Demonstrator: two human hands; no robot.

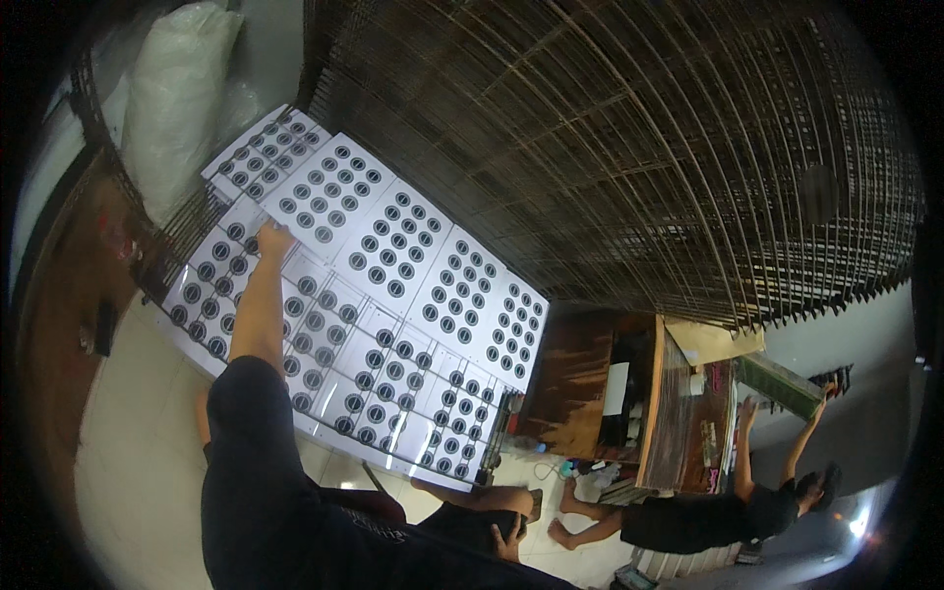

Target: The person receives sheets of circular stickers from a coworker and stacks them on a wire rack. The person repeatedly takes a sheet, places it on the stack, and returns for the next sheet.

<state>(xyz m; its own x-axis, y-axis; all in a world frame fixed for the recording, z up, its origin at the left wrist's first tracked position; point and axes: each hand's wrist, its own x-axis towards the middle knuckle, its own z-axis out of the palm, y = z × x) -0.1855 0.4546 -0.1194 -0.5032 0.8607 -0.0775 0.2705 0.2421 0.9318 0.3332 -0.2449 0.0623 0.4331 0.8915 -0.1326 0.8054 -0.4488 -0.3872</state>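
Observation:
My left hand (273,239) reaches out at the end of a black-sleeved arm, its fingers closed at the near edge of a white sheet (339,164) printed with rows of dark round labels. The fingertips are partly hidden. Several like sheets lie side by side in two rows; thin wires cross over the nearer row (324,334), while the farther row shows few. My right hand (508,542) rests low near my bent knee, fingers spread, holding nothing I can see.
A tall stack of raised wire racks (629,147) hangs over the far side. A clear plastic-wrapped bundle (182,98) stands at the left. On the right, a person (708,521) in black lifts a long green-topped frame (782,383) beside a wooden cabinet (649,403).

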